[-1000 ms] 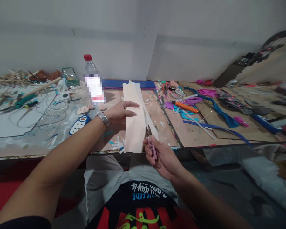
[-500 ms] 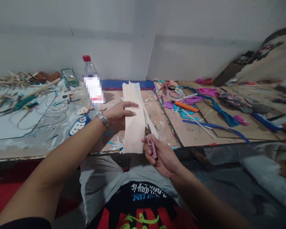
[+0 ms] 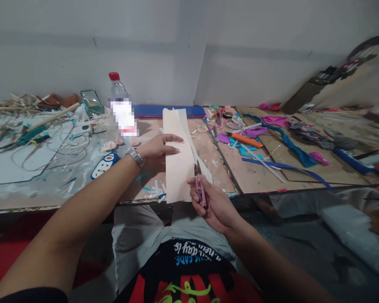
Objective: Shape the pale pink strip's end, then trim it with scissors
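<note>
A long cream sheet of paper (image 3: 178,172) lies across the near edge of the table, with a narrower strip parting from its right side. My left hand (image 3: 159,147) rests on the sheet's left part, its fingers apart and stretched over the paper. My right hand (image 3: 210,200) is wrapped round a pair of small pink-handled scissors (image 3: 201,191), whose dark blades point away from me at the split between sheet and strip. Whether the blades touch the paper is hard to tell.
Left of the paper stand a red-capped bottle (image 3: 118,90) and a blue-and-white oval object (image 3: 104,166). Pliers (image 3: 33,134) and cables lie further left. A blue stack (image 3: 148,111) is behind; an orange cutter (image 3: 246,140) and blue strips are on the right.
The near end of the sheet has shifted slightly right. The scissors are a little more upright, with their blades more exposed beside the cut. My left hand has hardly moved.
</note>
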### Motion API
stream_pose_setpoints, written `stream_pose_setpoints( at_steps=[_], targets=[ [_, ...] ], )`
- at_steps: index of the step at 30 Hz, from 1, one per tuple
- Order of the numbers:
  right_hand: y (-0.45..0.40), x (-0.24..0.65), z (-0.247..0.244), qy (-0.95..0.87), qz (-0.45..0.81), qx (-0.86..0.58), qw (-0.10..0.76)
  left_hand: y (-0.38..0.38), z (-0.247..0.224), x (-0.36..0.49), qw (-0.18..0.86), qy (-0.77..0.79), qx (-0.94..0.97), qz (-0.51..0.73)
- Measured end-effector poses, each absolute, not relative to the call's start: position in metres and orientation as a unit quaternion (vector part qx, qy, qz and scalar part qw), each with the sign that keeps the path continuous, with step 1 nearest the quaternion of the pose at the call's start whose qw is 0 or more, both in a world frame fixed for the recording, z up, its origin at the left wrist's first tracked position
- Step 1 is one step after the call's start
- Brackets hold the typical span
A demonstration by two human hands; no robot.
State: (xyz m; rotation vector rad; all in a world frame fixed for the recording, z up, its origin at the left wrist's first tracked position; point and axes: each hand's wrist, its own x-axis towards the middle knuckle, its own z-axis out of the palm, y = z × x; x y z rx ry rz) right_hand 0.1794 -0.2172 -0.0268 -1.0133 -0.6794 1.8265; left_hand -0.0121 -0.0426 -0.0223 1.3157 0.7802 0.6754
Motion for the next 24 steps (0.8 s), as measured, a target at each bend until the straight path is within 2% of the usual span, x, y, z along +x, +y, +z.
stream_pose_setpoints(
  at_steps=[7,14,20,24],
  targets=[
    [-0.22,0.181,-0.023,-0.26,0.771,-0.397,0.425,-0.04,-0.029,-0.011,0.617,0.368,0.622,0.312],
    [-0.219,0.179,-0.022,-0.233,0.785,-0.375,0.435,-0.044,-0.02,-0.012,0.657,0.363,0.584,0.307],
    [-0.216,0.183,-0.021,-0.316,0.76,-0.401,0.402,-0.045,-0.015,-0.015,0.706,0.338,0.535,0.316],
    [-0.215,0.185,-0.022,-0.373,0.708,-0.433,0.415,-0.043,-0.019,-0.015,0.695,0.346,0.554,0.302]
  ],
)
